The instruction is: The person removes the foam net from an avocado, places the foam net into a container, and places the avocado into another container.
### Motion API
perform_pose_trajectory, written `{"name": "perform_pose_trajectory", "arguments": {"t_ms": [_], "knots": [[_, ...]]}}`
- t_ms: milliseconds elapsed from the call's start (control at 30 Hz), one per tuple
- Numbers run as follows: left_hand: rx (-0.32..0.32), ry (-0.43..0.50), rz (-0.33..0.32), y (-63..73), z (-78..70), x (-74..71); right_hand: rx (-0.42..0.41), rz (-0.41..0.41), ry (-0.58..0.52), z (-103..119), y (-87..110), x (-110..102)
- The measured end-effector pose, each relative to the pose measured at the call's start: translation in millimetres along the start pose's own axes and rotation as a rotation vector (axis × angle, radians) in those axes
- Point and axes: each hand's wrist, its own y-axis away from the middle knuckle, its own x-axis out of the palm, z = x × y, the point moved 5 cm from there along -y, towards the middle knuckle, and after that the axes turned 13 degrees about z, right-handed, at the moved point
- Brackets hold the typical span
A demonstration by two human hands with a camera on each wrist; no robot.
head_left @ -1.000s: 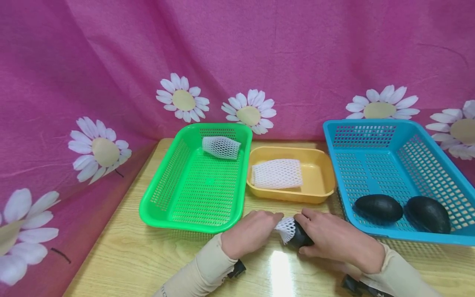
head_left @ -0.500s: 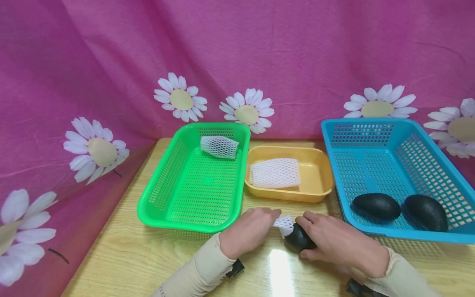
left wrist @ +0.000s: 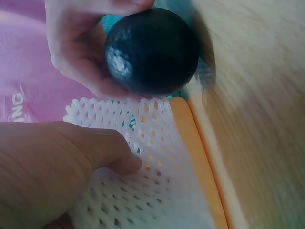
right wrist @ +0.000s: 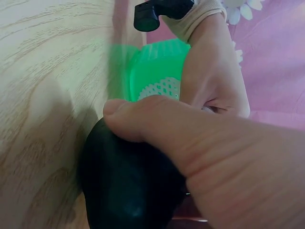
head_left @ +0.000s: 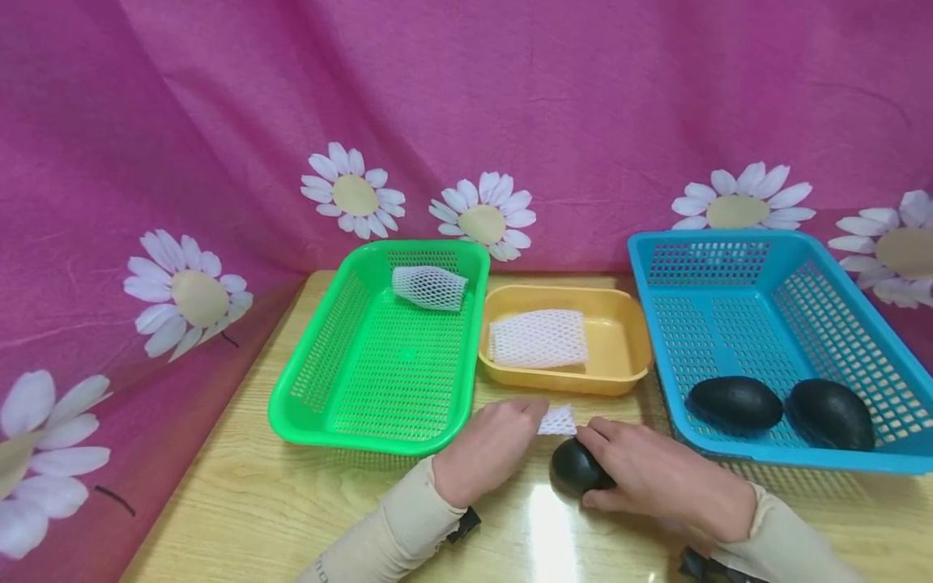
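Note:
Above the table's front my left hand [head_left: 490,445] pinches a white foam fruit net [head_left: 560,421] between thumb and fingers. The left wrist view shows the net [left wrist: 147,191] spread below the thumb. Close to its right, my right hand [head_left: 649,478] grips a smooth black avocado [head_left: 574,467], its rounded end pointing left. A small gap separates the avocado from the net. In the right wrist view my thumb lies along the avocado [right wrist: 124,181]; the other fingers are hidden there. Two more black avocados, one left [head_left: 734,403] and one right [head_left: 831,414], lie in the blue basket [head_left: 645,316].
Behind my left hand stands a green basket [head_left: 309,364] with a foam net [head_left: 430,288] at its back. A yellow tray [head_left: 564,380] between the baskets holds another white net [head_left: 538,338]. A pink flowered cloth [head_left: 583,97] hangs behind the wooden table [head_left: 240,502].
The foam net has come off the avocado's end as my left hand moved slightly up and away. My right hand keeps holding the avocado, now bare.

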Motion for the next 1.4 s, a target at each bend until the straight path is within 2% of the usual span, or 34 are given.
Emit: {"name": "perform_pose_trajectory", "arguments": {"t_ms": [200,500,900,1100,1400], "knots": [[0.011,0.008,-0.023,-0.8,-1.7,-3.0,-0.01,0.004,-0.014,0,1.2,-3],[0.014,-0.088,-0.054,0.0,-4.3,-15.2,0.004,0.012,-0.017,3,-0.9,-2],[0.06,-0.125,-0.13,-1.1,-7.1,-48.1,-0.026,-0.02,0.012,4,-1.6,-3],[0.082,-0.109,-0.16,-5.1,-8.4,-69.9,-0.019,-0.008,0.001,3,-2.3,-2],[0.099,-0.147,-0.202,-13.2,-6.7,-96.1,-0.017,-0.008,-0.004,3,-3.1,-2]]}}
